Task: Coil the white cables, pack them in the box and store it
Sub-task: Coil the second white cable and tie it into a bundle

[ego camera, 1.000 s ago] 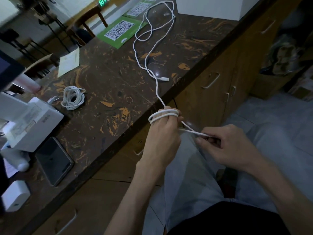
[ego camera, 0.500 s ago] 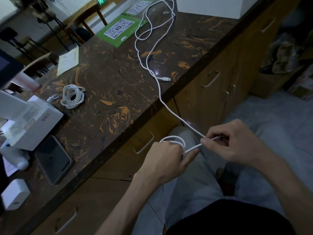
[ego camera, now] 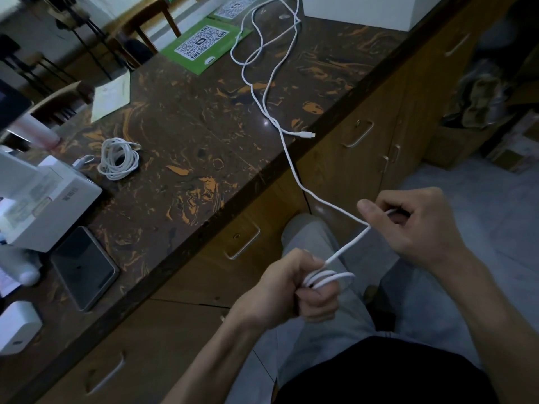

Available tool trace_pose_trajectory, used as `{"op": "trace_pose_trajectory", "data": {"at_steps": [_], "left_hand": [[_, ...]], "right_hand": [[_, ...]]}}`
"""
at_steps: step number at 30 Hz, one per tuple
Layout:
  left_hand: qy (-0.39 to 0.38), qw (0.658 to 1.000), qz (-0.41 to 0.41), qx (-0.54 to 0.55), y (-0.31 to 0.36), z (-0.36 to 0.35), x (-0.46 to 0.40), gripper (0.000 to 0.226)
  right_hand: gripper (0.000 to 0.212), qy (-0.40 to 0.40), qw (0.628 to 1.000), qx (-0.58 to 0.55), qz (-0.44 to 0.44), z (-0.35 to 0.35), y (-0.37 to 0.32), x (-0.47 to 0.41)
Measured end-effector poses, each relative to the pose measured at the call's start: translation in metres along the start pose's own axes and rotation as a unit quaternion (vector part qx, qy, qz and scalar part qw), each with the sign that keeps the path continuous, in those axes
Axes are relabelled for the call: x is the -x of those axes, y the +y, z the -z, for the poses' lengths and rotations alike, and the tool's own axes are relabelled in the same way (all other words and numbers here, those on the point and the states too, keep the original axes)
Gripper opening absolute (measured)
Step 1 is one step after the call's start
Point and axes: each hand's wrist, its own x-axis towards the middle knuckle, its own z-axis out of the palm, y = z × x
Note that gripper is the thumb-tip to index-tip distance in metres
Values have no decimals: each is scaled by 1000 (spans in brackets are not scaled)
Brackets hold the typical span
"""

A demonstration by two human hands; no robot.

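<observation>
A long white cable (ego camera: 264, 91) snakes over the dark marbled counter (ego camera: 186, 135), drops off its front edge and runs down to my hands. My left hand (ego camera: 294, 290) is closed around a few loops of it above my lap. My right hand (ego camera: 414, 225) pinches the same cable higher and to the right, so a taut stretch joins the two hands. One connector end (ego camera: 307, 134) lies near the counter edge. A second white cable (ego camera: 118, 158) rests coiled on the counter at the left. A white box (ego camera: 367, 8) stands at the far edge.
At the left stand a white device (ego camera: 49, 196), a dark phone (ego camera: 84, 266) and a white charger block (ego camera: 17, 326). Green QR-code cards (ego camera: 204, 43) and a paper sheet (ego camera: 112, 96) lie farther back. Wooden drawers with metal handles (ego camera: 242, 243) run under the counter.
My left hand has dropped from the counter edge to my lap with the loops. My right hand has risen to the right, drawing more cable off the counter.
</observation>
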Motion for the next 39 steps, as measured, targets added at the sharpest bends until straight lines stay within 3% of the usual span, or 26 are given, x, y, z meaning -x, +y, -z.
{"op": "trace_pose_trajectory", "data": {"at_steps": [4, 9, 13, 16, 20, 22, 26, 29, 31, 35, 39], "left_hand": [[-40, 990, -98, 95, 0, -14, -10, 39], [88, 936, -267, 213, 15, -23, -16, 38], [200, 891, -350, 210, 33, -21, -17, 38], [248, 869, -396, 163, 42, -24, -13, 35], [279, 848, -439, 102, 50, -26, -4, 31], [295, 841, -448, 75, 52, -27, -4, 32], [314, 818, -481, 18, 55, -27, -5, 27], [335, 798, -500, -23, 62, -26, -4, 27], [362, 783, -502, -58, 63, -27, -7, 31], [380, 755, -487, -217, 60, -27, -10, 30], [412, 728, -411, -362, 58, -23, -6, 23]], "right_hand": [[57, -15, 998, -64, -24, -23, -2, 6], [59, -6, 993, -114, -22, -49, -8, 11], [49, -9, 982, -188, -28, -60, -20, 12], [41, -50, 955, -273, -104, -61, -24, 11], [40, -87, 891, -390, -217, -49, -18, 4], [43, -82, 919, -343, -174, -48, -14, 2], [44, -19, 991, -130, -26, -42, -3, 3], [40, 13, 1000, -17, 1, -33, 4, 2], [41, 28, 999, -2, -20, -33, 8, 3], [40, 27, 990, -94, -98, -39, 8, 6], [44, 10, 935, -294, -198, -38, 9, 8]]}}
